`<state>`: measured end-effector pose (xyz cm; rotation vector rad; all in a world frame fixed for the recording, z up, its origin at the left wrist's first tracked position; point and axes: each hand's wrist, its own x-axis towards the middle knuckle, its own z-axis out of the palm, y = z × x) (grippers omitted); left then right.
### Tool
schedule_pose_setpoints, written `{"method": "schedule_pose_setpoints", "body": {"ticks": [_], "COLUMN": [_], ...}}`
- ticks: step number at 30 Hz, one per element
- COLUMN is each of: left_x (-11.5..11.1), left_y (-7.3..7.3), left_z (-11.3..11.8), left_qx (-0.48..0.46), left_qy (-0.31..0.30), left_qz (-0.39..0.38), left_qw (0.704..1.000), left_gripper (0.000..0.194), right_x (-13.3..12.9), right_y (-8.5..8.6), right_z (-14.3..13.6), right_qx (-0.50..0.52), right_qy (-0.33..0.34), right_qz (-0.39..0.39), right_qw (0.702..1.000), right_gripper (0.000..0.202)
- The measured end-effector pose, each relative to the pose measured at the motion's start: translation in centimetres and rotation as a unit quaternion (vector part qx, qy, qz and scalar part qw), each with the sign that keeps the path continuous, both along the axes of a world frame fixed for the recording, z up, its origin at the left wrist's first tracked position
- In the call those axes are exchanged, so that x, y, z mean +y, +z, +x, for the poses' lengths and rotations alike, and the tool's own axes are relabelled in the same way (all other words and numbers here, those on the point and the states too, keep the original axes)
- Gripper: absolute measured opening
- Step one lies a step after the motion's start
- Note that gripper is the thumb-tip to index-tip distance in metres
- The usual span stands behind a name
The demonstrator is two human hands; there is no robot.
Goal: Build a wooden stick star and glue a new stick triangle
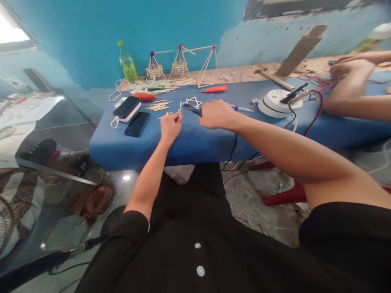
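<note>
Pinched in my left hand [171, 127] are short pale wooden sticks [180, 108], one pointing upward. My right hand [217, 114] grips a dark hot glue gun [193, 109], its nozzle pointing left toward those sticks. A whitish glue stick [246, 109] appears to protrude behind that hand. Just beyond the nozzle lies a small star-shaped stick frame [195, 100] on the blue tabletop [201, 142]. Loose sticks [159, 106] lie in a pile beyond my left hand. Whether the nozzle touches the sticks, I cannot tell.
Stick models [180, 67] stand along the wall beside a green bottle [128, 65]. A red cutter [216, 88], phone [137, 124] and power bank [126, 108] lie nearer. Rightward are a white socket reel [276, 103], a hammer [277, 79] and another person's arm [351, 97].
</note>
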<state>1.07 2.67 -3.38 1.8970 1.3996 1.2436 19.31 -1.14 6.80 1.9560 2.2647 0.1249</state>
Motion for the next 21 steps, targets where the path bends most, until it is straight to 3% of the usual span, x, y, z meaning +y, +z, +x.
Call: {"method": "schedule_pose_setpoints", "body": {"ticks": [10, 21], "left_x": [-0.1, 0.4], "left_y": [-0.1, 0.1], "left_z": [0.2, 0.5], "left_qx": [0.053, 0.064], "left_qy": [0.0, 0.01], "left_qz": [0.024, 0.017], "left_qw": [0.998, 0.998], "left_gripper": [0.031, 0.027], "right_x": [0.1, 2.7], "right_y": [0.3, 0.8], "right_z": [-3.7, -3.9], "right_qx": [-0.03, -0.092], "right_qy": [-0.003, 0.038], "right_qz": [0.004, 0.01], "right_qw": [1.0, 0.995], "right_gripper": [0.045, 0.042]}}
